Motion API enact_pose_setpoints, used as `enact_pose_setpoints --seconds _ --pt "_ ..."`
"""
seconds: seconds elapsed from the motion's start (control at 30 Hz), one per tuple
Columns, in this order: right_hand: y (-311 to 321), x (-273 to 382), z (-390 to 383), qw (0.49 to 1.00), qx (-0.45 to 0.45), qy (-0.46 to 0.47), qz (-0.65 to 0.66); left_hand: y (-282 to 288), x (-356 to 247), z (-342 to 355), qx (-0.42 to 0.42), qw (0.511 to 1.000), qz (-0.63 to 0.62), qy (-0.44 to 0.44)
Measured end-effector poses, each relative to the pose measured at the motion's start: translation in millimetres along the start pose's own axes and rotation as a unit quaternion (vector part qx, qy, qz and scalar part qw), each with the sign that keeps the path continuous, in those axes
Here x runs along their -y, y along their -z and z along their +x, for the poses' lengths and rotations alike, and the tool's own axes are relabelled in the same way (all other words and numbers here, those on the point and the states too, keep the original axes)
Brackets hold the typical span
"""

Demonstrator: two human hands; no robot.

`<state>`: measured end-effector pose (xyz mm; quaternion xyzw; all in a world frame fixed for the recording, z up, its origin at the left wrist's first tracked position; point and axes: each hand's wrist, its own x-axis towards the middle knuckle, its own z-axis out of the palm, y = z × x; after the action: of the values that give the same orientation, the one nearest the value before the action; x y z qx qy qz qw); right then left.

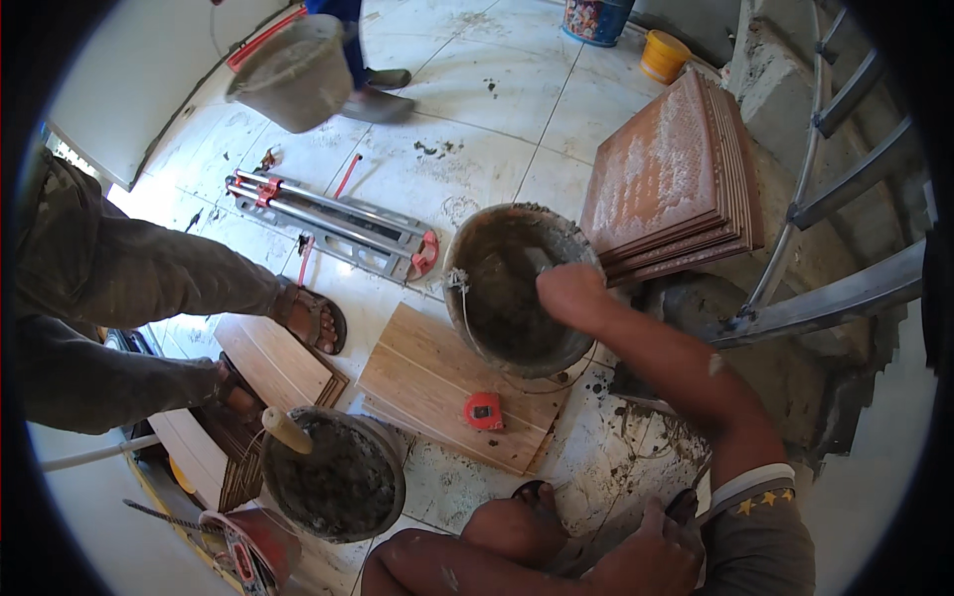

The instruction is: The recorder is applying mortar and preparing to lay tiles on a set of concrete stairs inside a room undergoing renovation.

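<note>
My right hand (571, 295) is closed at the right rim of a large mortar-crusted bucket (467, 328), around what looks like a trowel (538, 260); only a bit of its grey blade shows, and its handle is hidden in the fist. Wet grey mortar (507, 298) lies inside the bucket. Low in the view, my left hand (651, 551) rests over my bent leg, its fingers loosely apart and nothing visible in them. Left of it stands a second bucket (394, 462) of mortar, a wooden handle (286, 430) sticking up over its rim.
A red tape measure (484, 411) lies on wood-look tiles (422, 358). Beyond is a tile cutter (333, 226). Brown tiles (661, 164) are stacked beside stairs with a metal railing (855, 179). One person stands at left (179, 268); another's legs (353, 50) show behind a raised bucket (293, 79).
</note>
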<state>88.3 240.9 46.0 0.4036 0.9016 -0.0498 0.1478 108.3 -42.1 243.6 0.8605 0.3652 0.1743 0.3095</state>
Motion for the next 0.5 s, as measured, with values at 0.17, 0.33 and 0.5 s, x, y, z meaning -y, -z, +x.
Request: enact_pose_setpoints --seconds 0.17,0.33,0.5 --pt "-13.5 6.3 4.2 0.994 0.085 0.038 0.058 -4.1 5.6 4.7 -0.041 0.999 0.015 0.011" --pt "-1.1 2.8 10.6 0.963 0.255 0.056 0.071 9.0 11.2 13.6 0.013 0.998 0.06 -0.006" --pt "-1.4 -4.8 9.9 0.943 0.231 0.154 0.183 24.5 9.9 23.6 0.114 0.988 0.082 -0.058"
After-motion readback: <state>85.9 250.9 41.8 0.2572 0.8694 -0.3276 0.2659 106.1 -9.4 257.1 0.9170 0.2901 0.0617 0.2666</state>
